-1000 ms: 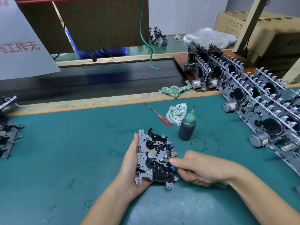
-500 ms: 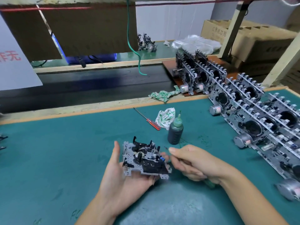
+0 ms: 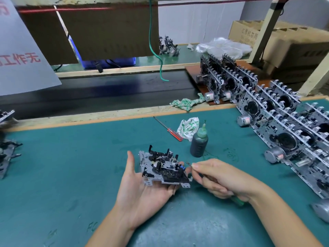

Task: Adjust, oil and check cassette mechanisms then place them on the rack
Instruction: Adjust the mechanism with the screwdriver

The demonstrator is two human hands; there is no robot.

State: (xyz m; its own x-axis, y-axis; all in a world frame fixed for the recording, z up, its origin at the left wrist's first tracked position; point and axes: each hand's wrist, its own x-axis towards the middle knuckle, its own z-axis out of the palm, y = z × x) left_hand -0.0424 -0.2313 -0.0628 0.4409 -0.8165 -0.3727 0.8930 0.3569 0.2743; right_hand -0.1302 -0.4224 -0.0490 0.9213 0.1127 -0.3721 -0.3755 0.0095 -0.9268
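I have the cassette mechanism (image 3: 162,169) lying flat on my left hand (image 3: 142,186), just below the middle of the frame; the palm is up, fingers straight beneath the plate and thumb standing clear to its left, so it is carried, not clamped. My right hand (image 3: 222,179) is curled round a green-handled tool (image 3: 235,200), fingers pinching its thin metal tip (image 3: 187,163) just beside the mechanism's right edge; whether the tip touches it I cannot tell. I judge the piece light and stiff in its stamped metal plate, yet fragile on top, where small black plastic levers and posts stand up; I would take hold by the plate's bare edges or corners, never by the raised parts, and keep it level. The oil bottle (image 3: 199,143) stands upright right of centre, near the mechanism; oily fingers could make the plate slippery. The rack (image 3: 277,125) of finished mechanisms runs down the right side, well apart.
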